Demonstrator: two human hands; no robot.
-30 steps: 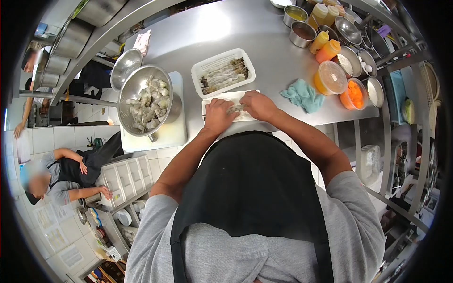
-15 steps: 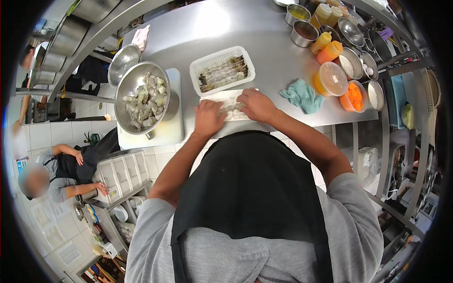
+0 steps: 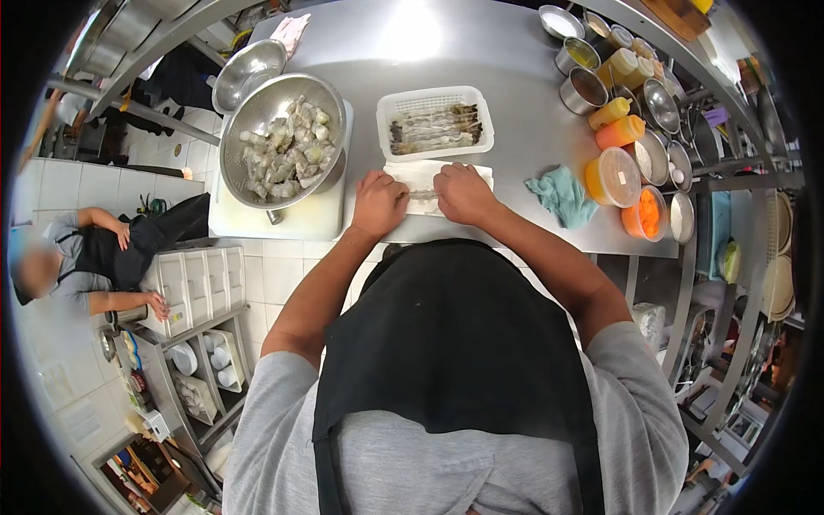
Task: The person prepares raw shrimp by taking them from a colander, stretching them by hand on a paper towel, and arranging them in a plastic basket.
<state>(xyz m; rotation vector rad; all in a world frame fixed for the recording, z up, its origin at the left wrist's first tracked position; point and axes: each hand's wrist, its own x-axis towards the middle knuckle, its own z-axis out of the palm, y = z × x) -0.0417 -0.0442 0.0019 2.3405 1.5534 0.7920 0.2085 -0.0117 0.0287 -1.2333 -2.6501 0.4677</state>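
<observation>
A white sheet or board (image 3: 481,172) lies at the front edge of the steel counter, with a stretched shrimp (image 3: 421,192) across it. My left hand (image 3: 380,201) is at the shrimp's left end, its fingers curled together. Around the right end, my right hand (image 3: 463,192) is closed in the same way. Just behind, a white perforated basket (image 3: 487,129) holds a row of straightened shrimp (image 3: 433,129). To the left, a steel colander (image 3: 233,163) full of shrimp (image 3: 287,150) rests on a white cutting board (image 3: 322,225).
A teal cloth (image 3: 561,196) lies right of my hands. Farther right stand sauce bottles (image 3: 620,131), an orange-filled tub (image 3: 642,216) and steel bowls. Behind the colander is another bowl (image 3: 249,75). A person (image 3: 103,257) is at the far left by white drawers (image 3: 197,287).
The view has shifted, so the counter things appear displaced. My hands have moved apart along the shrimp, which now shows straighter between them.
</observation>
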